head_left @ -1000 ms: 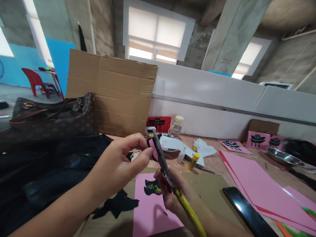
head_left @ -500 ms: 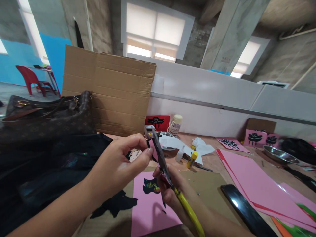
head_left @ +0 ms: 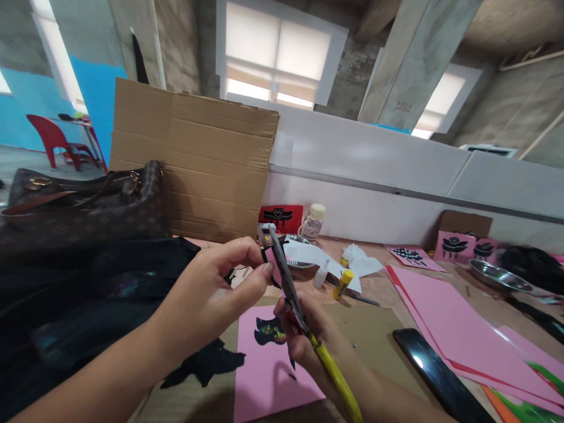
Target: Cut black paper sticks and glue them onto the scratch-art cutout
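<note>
My left hand (head_left: 211, 296) pinches a small black paper piece (head_left: 266, 257) between thumb and fingers, held up over the table. My right hand (head_left: 311, 341) grips yellow-handled scissors (head_left: 291, 291), whose blades point up and meet the paper piece. Below them lies a pink sheet (head_left: 268, 370) with a black glittery cut-out (head_left: 269, 332) stuck on it. Black paper scraps (head_left: 207, 364) lie to its left.
A brown handbag (head_left: 83, 205) and dark cloth fill the left. Cardboard (head_left: 194, 158) leans on the wall. Glue stick (head_left: 342, 284), jar (head_left: 314, 222), metal bowls (head_left: 497, 276), pink sheets (head_left: 449, 323) and a black phone (head_left: 434, 373) lie to the right.
Almost nothing: both hands keep their hold and the view has shifted slightly; the scissors stay against the paper piece.
</note>
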A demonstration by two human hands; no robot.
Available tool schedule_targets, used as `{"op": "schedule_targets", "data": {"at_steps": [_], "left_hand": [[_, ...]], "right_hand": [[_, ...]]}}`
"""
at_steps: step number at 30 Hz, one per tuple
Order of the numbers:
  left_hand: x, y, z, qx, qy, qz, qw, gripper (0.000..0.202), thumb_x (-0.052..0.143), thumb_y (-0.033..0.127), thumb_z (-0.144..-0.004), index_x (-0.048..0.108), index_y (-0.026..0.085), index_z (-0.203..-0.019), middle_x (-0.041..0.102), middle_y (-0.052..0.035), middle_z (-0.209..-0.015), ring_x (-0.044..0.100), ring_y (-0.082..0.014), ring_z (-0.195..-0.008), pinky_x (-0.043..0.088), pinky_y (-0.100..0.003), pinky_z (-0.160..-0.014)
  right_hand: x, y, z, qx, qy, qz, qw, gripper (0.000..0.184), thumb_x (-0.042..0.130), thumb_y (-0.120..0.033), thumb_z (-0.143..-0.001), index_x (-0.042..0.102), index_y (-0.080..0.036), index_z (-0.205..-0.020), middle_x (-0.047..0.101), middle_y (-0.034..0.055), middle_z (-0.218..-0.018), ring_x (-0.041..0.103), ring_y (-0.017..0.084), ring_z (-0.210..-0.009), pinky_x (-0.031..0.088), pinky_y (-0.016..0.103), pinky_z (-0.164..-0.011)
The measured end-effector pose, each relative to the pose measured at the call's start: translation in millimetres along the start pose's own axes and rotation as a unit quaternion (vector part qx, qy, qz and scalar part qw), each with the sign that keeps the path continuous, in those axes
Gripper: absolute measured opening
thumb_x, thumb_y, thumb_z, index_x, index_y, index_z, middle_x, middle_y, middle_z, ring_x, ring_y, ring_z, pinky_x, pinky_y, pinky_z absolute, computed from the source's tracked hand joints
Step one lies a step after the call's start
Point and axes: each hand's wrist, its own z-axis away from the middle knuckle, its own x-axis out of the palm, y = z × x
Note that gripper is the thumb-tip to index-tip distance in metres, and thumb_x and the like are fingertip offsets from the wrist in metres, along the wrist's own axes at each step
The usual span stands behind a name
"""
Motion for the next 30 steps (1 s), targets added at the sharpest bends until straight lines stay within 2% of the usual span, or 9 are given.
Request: {"op": "schedule_targets", "data": {"at_steps": [6,10,15,21,26,30], "left_hand": [[0.1,2,-2,0.002,-0.006,0.017,1.000,0.024,0.064,0.035,-0.096,0.074,0.025,-0.078,0.076,0.0021,-0.076,0.071,-0.0176,-0.073,0.052,-0.028,-0.067],[-0.3,1,-2,-0.001,0.001,0.033,0.999,0.021,0.066,0.034,-0.095,0.073,0.025,-0.077,0.071,0.0038,-0.074,0.064,-0.0154,-0.068,0.048,-0.026,-0.062],[-0.9,1,-1,0.000,0.000,0.038,0.999,0.020,0.067,0.031,-0.095,0.072,0.025,-0.077,0.072,0.0047,-0.076,0.064,-0.0138,-0.070,0.047,-0.024,-0.062],[-2.2,5,-1,-0.004,-0.002,0.037,0.999,0.023,0.066,0.032,-0.095,0.070,0.025,-0.074,0.069,0.0051,-0.071,0.061,-0.0135,-0.066,0.046,-0.024,-0.060],[-2.0,5,-2,-0.007,-0.003,0.035,0.999,0.023,0.066,0.034,-0.095,0.072,0.025,-0.075,0.072,0.0036,-0.074,0.064,-0.0152,-0.069,0.048,-0.025,-0.063],[-2.0,4,-2,-0.011,-0.002,0.028,1.000,0.023,0.067,0.035,-0.095,0.073,0.025,-0.076,0.072,0.0035,-0.074,0.064,-0.0153,-0.068,0.047,-0.026,-0.062]], "right_hand": [[-3,5,-1,-0.012,-0.006,0.010,1.000,0.025,0.085,-0.028,-0.086,0.067,-0.025,-0.102,0.059,-0.0022,-0.087,0.050,0.016,-0.074,0.044,0.027,-0.063],[-2,4,0,0.010,-0.008,-0.014,1.000,0.029,0.087,-0.035,-0.087,0.067,-0.026,-0.106,0.058,-0.0020,-0.087,0.048,0.016,-0.071,0.043,0.027,-0.061],[-2,2,0,0.012,-0.021,-0.064,0.998,0.035,0.090,-0.043,-0.084,0.066,-0.025,-0.104,0.056,-0.0022,-0.086,0.047,0.015,-0.069,0.041,0.025,-0.056],[-3,-1,-1,0.003,-0.025,-0.048,0.999,0.042,0.087,-0.057,-0.086,0.068,-0.024,-0.103,0.058,-0.0010,-0.087,0.047,0.015,-0.072,0.041,0.026,-0.060],[-1,-5,-1,0.033,-0.022,-0.046,0.998,0.041,0.089,-0.054,-0.083,0.067,-0.025,-0.102,0.056,-0.0020,-0.084,0.045,0.015,-0.068,0.038,0.026,-0.058],[-1,-10,-1,0.020,-0.011,-0.040,0.999,0.036,0.088,-0.046,-0.081,0.065,-0.025,-0.100,0.057,-0.0017,-0.085,0.048,0.017,-0.074,0.041,0.027,-0.062]]}}
